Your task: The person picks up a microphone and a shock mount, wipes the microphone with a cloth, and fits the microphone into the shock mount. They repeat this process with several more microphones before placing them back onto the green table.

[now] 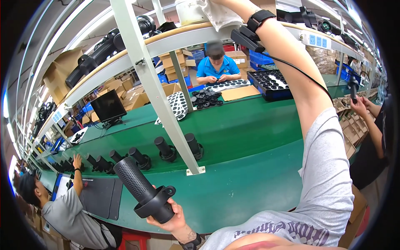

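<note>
My left hand (174,219) is wrapped around the lower end of a black cylindrical housing (137,181). A perforated barrel forms its upper part, tilted up to the left above the green bench; a wide collar with a small eyelet sits just above my fingers. My right arm stretches up to the overhead shelf, with a black wrist strap (260,20) on it. Only the base of my right hand (235,5) shows, cut off by the top edge beside a white cloth (220,14); its fingers are hidden. Similar black housings (165,149) stand upright in a row on the bench's conveyor strip.
A slanting white post (160,100) rises from the green bench (233,187). Across it a person in blue (218,68) handles small parts beside a black tray (271,83). Another person (75,216) works at left beside a dark mat (100,198); someone stands at right.
</note>
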`<state>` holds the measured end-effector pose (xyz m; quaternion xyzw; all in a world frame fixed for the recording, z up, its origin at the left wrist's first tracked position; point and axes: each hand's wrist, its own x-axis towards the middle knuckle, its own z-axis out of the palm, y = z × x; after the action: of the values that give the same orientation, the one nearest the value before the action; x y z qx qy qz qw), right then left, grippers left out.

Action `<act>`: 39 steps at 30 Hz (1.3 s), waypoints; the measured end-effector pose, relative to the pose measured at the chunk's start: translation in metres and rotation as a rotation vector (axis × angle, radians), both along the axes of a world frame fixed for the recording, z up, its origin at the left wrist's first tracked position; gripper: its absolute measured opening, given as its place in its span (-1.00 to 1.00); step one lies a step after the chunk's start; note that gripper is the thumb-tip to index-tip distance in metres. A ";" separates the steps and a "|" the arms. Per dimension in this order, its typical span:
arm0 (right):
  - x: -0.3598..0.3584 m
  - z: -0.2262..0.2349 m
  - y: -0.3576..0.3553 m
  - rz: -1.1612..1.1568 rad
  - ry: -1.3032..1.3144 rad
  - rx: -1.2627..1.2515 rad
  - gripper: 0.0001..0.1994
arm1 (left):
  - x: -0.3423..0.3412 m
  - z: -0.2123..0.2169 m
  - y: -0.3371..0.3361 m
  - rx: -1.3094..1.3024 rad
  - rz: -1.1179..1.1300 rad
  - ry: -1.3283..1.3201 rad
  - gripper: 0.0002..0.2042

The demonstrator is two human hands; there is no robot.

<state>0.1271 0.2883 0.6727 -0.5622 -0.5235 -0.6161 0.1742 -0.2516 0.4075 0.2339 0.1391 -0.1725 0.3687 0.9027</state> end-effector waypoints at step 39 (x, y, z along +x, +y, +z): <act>0.032 0.003 -0.029 0.558 0.672 0.496 -0.84 | 0.001 0.000 -0.003 0.066 -0.025 0.007 -0.21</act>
<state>0.1591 0.2598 0.6753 -0.5098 -0.4067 -0.4368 0.6197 -0.2506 0.4045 0.2339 0.1680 -0.1833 0.3512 0.9027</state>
